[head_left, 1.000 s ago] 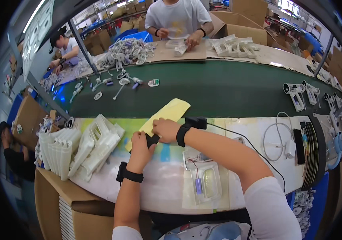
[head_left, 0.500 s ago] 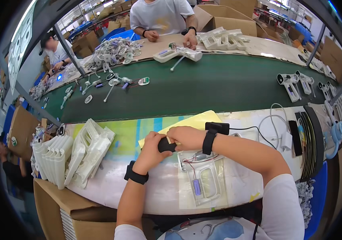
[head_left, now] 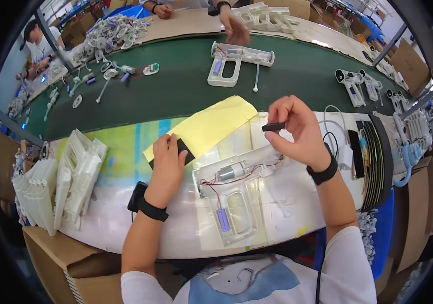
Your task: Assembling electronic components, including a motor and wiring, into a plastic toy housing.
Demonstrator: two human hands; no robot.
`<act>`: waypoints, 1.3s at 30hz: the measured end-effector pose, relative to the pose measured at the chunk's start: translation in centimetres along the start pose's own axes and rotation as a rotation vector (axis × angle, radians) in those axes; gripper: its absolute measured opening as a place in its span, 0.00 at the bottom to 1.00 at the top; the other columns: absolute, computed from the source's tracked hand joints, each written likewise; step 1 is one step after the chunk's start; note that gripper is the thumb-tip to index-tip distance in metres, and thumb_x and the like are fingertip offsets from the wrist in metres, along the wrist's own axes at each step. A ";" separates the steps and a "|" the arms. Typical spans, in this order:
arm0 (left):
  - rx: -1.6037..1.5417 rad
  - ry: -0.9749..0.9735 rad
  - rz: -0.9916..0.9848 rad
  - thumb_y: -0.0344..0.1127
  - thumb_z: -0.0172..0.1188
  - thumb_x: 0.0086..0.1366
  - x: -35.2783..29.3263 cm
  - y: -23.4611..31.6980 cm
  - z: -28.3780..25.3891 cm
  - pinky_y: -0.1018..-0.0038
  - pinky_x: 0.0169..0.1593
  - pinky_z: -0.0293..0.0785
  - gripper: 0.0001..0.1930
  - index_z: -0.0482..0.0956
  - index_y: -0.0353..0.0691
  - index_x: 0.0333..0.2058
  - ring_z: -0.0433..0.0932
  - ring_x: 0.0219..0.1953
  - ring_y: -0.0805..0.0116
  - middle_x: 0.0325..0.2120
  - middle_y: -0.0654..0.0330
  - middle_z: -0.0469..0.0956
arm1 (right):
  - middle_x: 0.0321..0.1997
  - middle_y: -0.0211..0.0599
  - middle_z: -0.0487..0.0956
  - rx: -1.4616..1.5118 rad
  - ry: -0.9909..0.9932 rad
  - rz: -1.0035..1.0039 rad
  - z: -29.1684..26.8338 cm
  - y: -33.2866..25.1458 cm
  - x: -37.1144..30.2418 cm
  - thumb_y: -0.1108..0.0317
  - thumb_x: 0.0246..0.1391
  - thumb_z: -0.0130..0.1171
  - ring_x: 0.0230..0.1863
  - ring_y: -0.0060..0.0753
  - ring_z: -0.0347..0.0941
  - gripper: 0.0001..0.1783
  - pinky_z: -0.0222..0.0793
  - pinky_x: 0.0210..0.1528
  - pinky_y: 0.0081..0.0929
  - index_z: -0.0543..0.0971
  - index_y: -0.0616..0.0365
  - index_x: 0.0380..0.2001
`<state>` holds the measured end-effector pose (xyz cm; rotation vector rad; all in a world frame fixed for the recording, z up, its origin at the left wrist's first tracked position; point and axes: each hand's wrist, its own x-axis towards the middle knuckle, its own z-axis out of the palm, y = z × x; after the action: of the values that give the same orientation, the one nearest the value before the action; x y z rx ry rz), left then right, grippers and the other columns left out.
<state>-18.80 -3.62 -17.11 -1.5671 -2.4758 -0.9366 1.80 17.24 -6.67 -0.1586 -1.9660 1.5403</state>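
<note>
My left hand [head_left: 168, 164] lies at the near edge of a yellow sheet [head_left: 221, 119], its fingers and thumb closed about a flat black pad [head_left: 185, 150]. Raised over the table on the right, my right hand [head_left: 300, 134] pinches a small black strip [head_left: 273, 127] between thumb and fingertips. Between my forearms lies an open white handheld housing [head_left: 251, 215] with a loop handle. Inside it are a silver motor [head_left: 231, 172], red wires and a purple battery cell [head_left: 223, 220]. Neither hand touches the housing.
Stacked white shells [head_left: 80, 177] stand at the left. Beyond the table runs a green conveyor belt [head_left: 166, 104] carrying an open white housing [head_left: 224, 76] and other assemblies. A co-worker's hand [head_left: 234, 28] is across the belt. A white charger [head_left: 345, 157] and black strips [head_left: 378, 162] lie right.
My hands, together on the black piece before, are now apart; the right has moved right with a small strip. Across the belt, the co-worker's housing now lies on the belt, the hand off it.
</note>
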 end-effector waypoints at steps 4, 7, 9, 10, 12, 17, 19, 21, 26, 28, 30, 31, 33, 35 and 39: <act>0.040 -0.032 -0.004 0.26 0.58 0.59 0.5 0.6 0.4 0.59 0.58 0.62 0.20 0.69 0.29 0.51 0.64 0.52 0.44 0.50 0.45 0.66 | 0.30 0.34 0.66 -0.455 -0.045 -0.037 1.9 1.2 -3.4 0.71 0.43 0.68 0.27 0.26 0.65 0.18 0.64 0.28 0.21 0.67 0.58 0.31; -0.052 -0.009 0.030 0.27 0.60 0.58 0.2 0.0 0.3 0.59 0.58 0.62 0.19 0.69 0.31 0.49 0.64 0.52 0.45 0.49 0.46 0.67 | 0.33 0.34 0.68 -0.491 -0.100 -0.016 3.2 1.2 -4.1 0.78 0.44 0.66 0.31 0.24 0.66 0.18 0.68 0.34 0.21 0.66 0.59 0.32; -0.060 0.007 0.027 0.27 0.61 0.58 0.5 0.1 0.3 0.59 0.57 0.62 0.19 0.68 0.32 0.48 0.64 0.52 0.45 0.48 0.46 0.67 | 0.33 0.35 0.69 -0.446 -0.100 0.009 3.8 1.2 -3.7 0.78 0.44 0.66 0.31 0.26 0.67 0.17 0.69 0.34 0.23 0.68 0.60 0.33; -0.072 0.030 0.029 0.26 0.61 0.57 0.6 0.2 0.4 0.59 0.57 0.63 0.19 0.67 0.33 0.47 0.64 0.51 0.45 0.47 0.46 0.68 | 0.34 0.35 0.71 -0.409 -0.098 0.030 3.9 1.2 -3.5 0.78 0.45 0.66 0.31 0.28 0.69 0.15 0.70 0.35 0.25 0.71 0.61 0.35; -0.085 0.016 0.015 0.26 0.62 0.56 0.5 -0.2 0.5 0.59 0.56 0.63 0.19 0.67 0.34 0.46 0.65 0.51 0.45 0.47 0.47 0.68 | 0.34 0.35 0.72 -0.460 -0.164 -0.018 3.8 1.1 -3.6 0.78 0.45 0.67 0.32 0.30 0.70 0.17 0.70 0.35 0.26 0.74 0.60 0.39; -0.182 0.073 0.013 0.23 0.63 0.52 0.7 -0.1 0.5 0.59 0.50 0.64 0.17 0.68 0.36 0.39 0.66 0.47 0.46 0.40 0.51 0.69 | 0.35 0.35 0.76 -0.481 -0.296 -0.145 3.3 2.1 -3.4 0.76 0.42 0.69 0.35 0.35 0.73 0.29 0.72 0.36 0.27 0.78 0.52 0.52; -0.211 0.024 0.078 0.21 0.62 0.51 0.9 -0.4 0.4 0.62 0.49 0.64 0.16 0.68 0.38 0.38 0.67 0.47 0.48 0.38 0.54 0.70 | 0.36 0.34 0.77 -0.507 -0.371 -0.076 3.2 2.2 -3.4 0.76 0.40 0.70 0.36 0.35 0.73 0.35 0.72 0.38 0.28 0.76 0.50 0.57; -0.191 0.026 0.082 0.20 0.61 0.50 0.9 0.4 0.5 0.62 0.49 0.63 0.16 0.68 0.39 0.37 0.67 0.47 0.50 0.36 0.55 0.70 | 0.35 0.33 0.78 -0.537 -0.379 -0.026 3.4 2.7 -3.6 0.75 0.39 0.71 0.36 0.35 0.72 0.37 0.72 0.39 0.28 0.75 0.50 0.57; -0.224 0.050 0.066 0.18 0.60 0.52 1.0 0.5 -0.7 0.65 0.45 0.67 0.12 0.71 0.38 0.34 0.72 0.42 0.55 0.35 0.56 0.72 | 0.41 0.35 0.79 -0.504 -0.376 0.084 3.9 2.5 -3.7 0.73 0.36 0.73 0.39 0.36 0.72 0.42 0.71 0.42 0.29 0.72 0.53 0.60; -0.417 0.157 -0.057 0.19 0.60 0.54 1.3 0.5 -2.0 0.71 0.40 0.72 0.10 0.74 0.35 0.35 0.76 0.37 0.63 0.36 0.57 0.74 | 0.48 0.37 0.79 -0.539 -0.302 -0.068 4.2 1.8 -3.2 0.72 0.35 0.75 0.43 0.38 0.72 0.41 0.71 0.45 0.29 0.73 0.56 0.58; -0.498 0.209 -0.012 0.18 0.63 0.55 1.6 2.0 -4.4 0.77 0.37 0.75 0.13 0.77 0.35 0.39 0.77 0.34 0.70 0.38 0.57 0.75 | 0.52 0.39 0.77 -0.525 -0.262 -0.222 3.8 1.1 -3.1 0.71 0.36 0.75 0.46 0.40 0.73 0.39 0.72 0.46 0.30 0.74 0.56 0.57; -0.544 0.186 -0.003 0.18 0.64 0.53 1.2 3.5 -6.1 0.78 0.37 0.75 0.15 0.78 0.35 0.40 0.77 0.35 0.70 0.38 0.56 0.74 | 0.55 0.40 0.76 -0.506 -0.230 -0.378 3.9 0.7 -3.2 0.71 0.37 0.75 0.48 0.42 0.74 0.37 0.72 0.48 0.32 0.74 0.56 0.55; -0.579 -0.026 0.036 0.18 0.67 0.51 -0.3 7.0 -8.7 0.80 0.35 0.76 0.18 0.78 0.34 0.41 0.77 0.35 0.71 0.39 0.56 0.73 | 0.56 0.42 0.76 -0.461 -0.247 -0.468 4.7 -0.6 -4.1 0.71 0.38 0.75 0.50 0.44 0.74 0.35 0.73 0.49 0.33 0.75 0.56 0.54; -0.760 -0.174 0.059 0.19 0.70 0.49 -2.2 9.6 -9.2 0.80 0.34 0.77 0.18 0.78 0.35 0.40 0.78 0.36 0.71 0.40 0.56 0.72 | 0.56 0.48 0.75 -0.392 -0.276 -0.563 5.9 -1.5 -6.0 0.73 0.42 0.72 0.51 0.46 0.76 0.24 0.76 0.47 0.34 0.80 0.58 0.47; -1.188 -0.343 -0.103 0.21 0.69 0.53 -7.1 10.0 -7.7 0.76 0.44 0.77 0.33 0.60 0.36 0.54 0.78 0.38 0.72 0.43 0.57 0.71 | 0.54 0.51 0.75 -0.450 -0.428 -0.615 6.3 -2.4 -9.5 0.74 0.49 0.62 0.46 0.46 0.79 0.15 0.78 0.41 0.31 0.79 0.66 0.41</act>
<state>-8.96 -10.32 -8.85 -1.9165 -2.2298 -2.6620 6.62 6.87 -9.07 0.5869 -2.3631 0.7622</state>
